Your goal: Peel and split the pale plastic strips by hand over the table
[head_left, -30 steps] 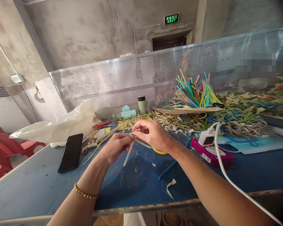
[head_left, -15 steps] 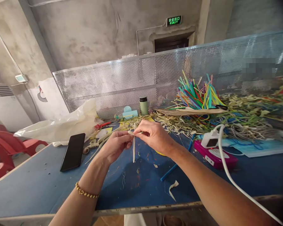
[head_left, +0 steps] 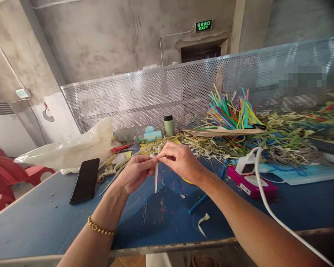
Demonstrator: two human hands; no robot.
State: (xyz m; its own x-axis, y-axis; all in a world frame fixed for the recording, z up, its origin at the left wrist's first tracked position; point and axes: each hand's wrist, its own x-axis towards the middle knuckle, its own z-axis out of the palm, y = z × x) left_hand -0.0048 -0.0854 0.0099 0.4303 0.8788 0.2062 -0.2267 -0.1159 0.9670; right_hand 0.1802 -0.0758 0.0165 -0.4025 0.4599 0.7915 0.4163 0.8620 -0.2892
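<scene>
Both hands meet over the middle of the blue table (head_left: 91, 226). Between the fingertips is a pale strip of dried leaf or straw (head_left: 156, 180), one end hanging straight down and a short piece poking up. My left hand (head_left: 137, 170) pinches it from the left, thumb on top. From the right, my right hand (head_left: 179, 160) pinches the same strip with thumb and forefinger, where the pieces seem to cross. The exact fold or knot is hidden by the fingers. A loose curled pale scrap (head_left: 203, 224) lies on the table below my right forearm.
A black phone (head_left: 85, 180) and a plastic bag (head_left: 69, 148) lie left. Behind the hands stands a green bottle (head_left: 169, 126) among straw scraps. Colourful pipe cleaners (head_left: 233, 111), a magenta power box (head_left: 252, 183) with a white cable (head_left: 264, 196), and a blue stick (head_left: 200, 203) are right.
The hands keep their pinch on the strip with only slight finger movement. The whole view has shifted a little.
</scene>
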